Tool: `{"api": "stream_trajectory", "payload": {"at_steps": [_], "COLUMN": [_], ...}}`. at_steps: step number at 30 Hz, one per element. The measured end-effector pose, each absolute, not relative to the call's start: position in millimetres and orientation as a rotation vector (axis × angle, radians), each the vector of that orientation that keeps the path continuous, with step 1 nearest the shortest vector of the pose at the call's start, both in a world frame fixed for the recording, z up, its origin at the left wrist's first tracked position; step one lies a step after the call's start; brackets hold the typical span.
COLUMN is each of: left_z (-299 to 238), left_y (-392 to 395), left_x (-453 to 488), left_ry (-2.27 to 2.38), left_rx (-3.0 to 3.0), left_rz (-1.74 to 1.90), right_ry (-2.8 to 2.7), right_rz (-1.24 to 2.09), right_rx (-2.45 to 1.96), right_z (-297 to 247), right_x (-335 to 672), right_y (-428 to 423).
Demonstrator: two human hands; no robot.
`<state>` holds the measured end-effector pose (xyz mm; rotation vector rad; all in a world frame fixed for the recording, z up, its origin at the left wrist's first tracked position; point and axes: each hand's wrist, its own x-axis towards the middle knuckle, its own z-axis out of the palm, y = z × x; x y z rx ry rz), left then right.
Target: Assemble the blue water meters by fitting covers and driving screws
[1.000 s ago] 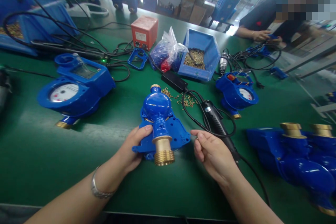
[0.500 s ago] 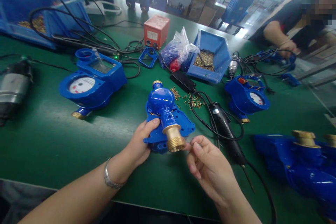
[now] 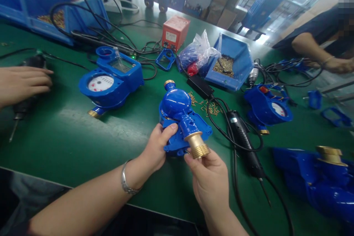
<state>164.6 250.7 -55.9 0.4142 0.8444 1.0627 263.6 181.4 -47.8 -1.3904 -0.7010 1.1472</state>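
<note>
My left hand (image 3: 159, 147) grips a blue water meter (image 3: 177, 103), turned face down, with the thumb on its edge. Its brass threaded end (image 3: 199, 146) points toward me and to the right. Under that end, my right hand (image 3: 211, 177) is closed in a pinch at the meter's lower edge. What its fingertips hold, if anything, is too small and hidden to name. Beyond the meter lie several loose brass screws (image 3: 211, 108). A black electric screwdriver (image 3: 245, 143) rests to the right of my hands.
Another water meter (image 3: 110, 77) lies face up at left. Beside it, another person's hand (image 3: 24, 83) rests on a power screwdriver (image 3: 23, 105). Farther back stand a red box (image 3: 175, 31) and a blue bin (image 3: 240, 64) of screws. More meters (image 3: 318, 180) sit at right.
My right hand has moved in under the brass end, against the meter's edge. Another person's hand has come onto the power screwdriver at left. The whole view has shifted slightly.
</note>
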Motion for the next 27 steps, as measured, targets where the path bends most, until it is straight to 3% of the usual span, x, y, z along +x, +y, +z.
{"api": "stream_trajectory", "payload": {"at_steps": [9,18,27], "left_z": [-54,-57,-56], "left_y": [249,253,261], "left_x": [161,161,154], "left_ry": [0.855,0.932,0.874], "left_rx": [0.426,0.387,0.267], "left_rz": [1.07,1.021,0.969], "right_ry": [-1.058,-0.896,-1.249], "right_rz": [0.966,1.265,0.885], "right_rx": [-1.866,-1.6,-1.821], "right_z": [-21,-24,-37], "right_x": [270,270,342], "right_y": [188,186,292]}}
